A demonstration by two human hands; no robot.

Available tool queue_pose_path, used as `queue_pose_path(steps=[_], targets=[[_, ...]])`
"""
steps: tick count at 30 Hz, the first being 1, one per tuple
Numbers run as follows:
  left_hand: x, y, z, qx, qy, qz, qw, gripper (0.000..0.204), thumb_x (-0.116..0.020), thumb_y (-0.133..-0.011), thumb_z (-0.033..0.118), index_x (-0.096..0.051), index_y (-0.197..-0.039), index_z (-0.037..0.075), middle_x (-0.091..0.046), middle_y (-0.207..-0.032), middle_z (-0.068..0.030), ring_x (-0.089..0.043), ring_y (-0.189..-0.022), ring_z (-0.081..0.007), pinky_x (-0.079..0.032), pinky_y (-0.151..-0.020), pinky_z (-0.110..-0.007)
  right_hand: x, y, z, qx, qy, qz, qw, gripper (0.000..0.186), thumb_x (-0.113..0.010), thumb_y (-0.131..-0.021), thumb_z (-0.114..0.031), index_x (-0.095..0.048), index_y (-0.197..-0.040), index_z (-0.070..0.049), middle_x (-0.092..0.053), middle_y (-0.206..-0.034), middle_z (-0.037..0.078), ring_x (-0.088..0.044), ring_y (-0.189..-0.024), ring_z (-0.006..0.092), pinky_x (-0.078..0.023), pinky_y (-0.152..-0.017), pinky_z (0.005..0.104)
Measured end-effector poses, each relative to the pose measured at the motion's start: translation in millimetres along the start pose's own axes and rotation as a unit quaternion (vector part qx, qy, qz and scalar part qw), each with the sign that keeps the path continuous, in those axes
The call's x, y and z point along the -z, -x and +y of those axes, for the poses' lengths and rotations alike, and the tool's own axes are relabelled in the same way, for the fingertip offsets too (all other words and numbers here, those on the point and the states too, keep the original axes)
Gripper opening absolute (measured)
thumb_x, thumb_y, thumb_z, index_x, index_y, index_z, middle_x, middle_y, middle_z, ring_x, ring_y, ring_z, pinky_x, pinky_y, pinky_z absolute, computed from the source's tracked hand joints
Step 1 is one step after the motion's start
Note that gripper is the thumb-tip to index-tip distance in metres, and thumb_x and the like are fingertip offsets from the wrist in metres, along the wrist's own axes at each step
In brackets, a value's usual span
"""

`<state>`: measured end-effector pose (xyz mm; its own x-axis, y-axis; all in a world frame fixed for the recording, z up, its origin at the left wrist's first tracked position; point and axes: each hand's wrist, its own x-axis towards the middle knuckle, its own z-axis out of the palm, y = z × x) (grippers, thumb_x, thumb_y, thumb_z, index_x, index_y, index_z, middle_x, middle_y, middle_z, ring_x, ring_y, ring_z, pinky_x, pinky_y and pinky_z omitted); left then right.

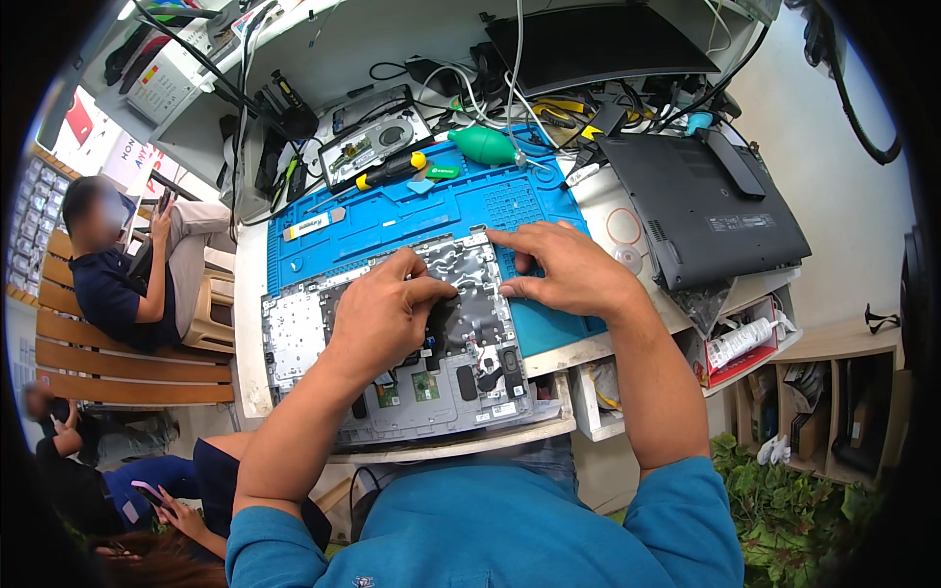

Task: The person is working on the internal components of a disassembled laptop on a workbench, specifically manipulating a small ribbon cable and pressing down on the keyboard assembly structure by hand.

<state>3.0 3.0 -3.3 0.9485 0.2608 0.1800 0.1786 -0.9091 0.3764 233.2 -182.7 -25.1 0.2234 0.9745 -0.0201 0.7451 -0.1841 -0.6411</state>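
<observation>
An opened laptop top case (421,412) lies inside up at the front of the bench, partly on a blue repair mat (549,328). Its inner side carries a black film (466,318), a small green circuit board (424,385) and a black speaker (511,370). My left hand (382,309) is closed in a pinch over the black film; whatever sits between its fingertips is too small to make out. At the case's right edge, my right hand (569,269) has thumb and index finger spread apart. Its index fingertip touches near the far right corner, and its thumb rests lower on the edge.
A green rubber blower (483,146), a yellow-black screwdriver (392,171) and a part with a fan (377,147) lie behind. A black laptop (711,206) sits at right, above an open drawer (750,343). A seated person (123,265) and others occupy the left.
</observation>
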Motion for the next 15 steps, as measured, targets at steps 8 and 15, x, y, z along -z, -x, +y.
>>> queue_pose_path(steps=[8, 15], targets=[[-5, -1, 2, -0.020, -0.002, 0.025, 0.999, 0.032, -0.081, -0.086, -0.001, -0.091, -0.107, 0.021, -0.073, -0.107, -0.0049, -0.076, -0.098, -0.0309, -0.062, -0.082, -0.043, 1, 2, 0, -0.001, 0.002, 0.003, 1.000, 0.071, -0.087, -0.099, -0.035, -0.064, -0.164, -0.017, -0.072, -0.110, 0.008, -0.067, -0.113, 0.0290, -0.046, -0.108, 0.0448], [14, 1, -9, 0.054, 0.109, 0.065, 0.990, 0.030, -0.083, -0.098, 0.005, -0.084, -0.127, 0.015, -0.070, -0.107, -0.0082, -0.072, -0.095, -0.0227, -0.057, -0.078, -0.038, 3, 0, -6, 0.007, -0.013, 0.018, 1.000, 0.069, -0.087, -0.096, -0.032, -0.067, -0.159, -0.014, -0.072, -0.110, 0.009, -0.068, -0.111, 0.0305, -0.047, -0.106, 0.0450]])
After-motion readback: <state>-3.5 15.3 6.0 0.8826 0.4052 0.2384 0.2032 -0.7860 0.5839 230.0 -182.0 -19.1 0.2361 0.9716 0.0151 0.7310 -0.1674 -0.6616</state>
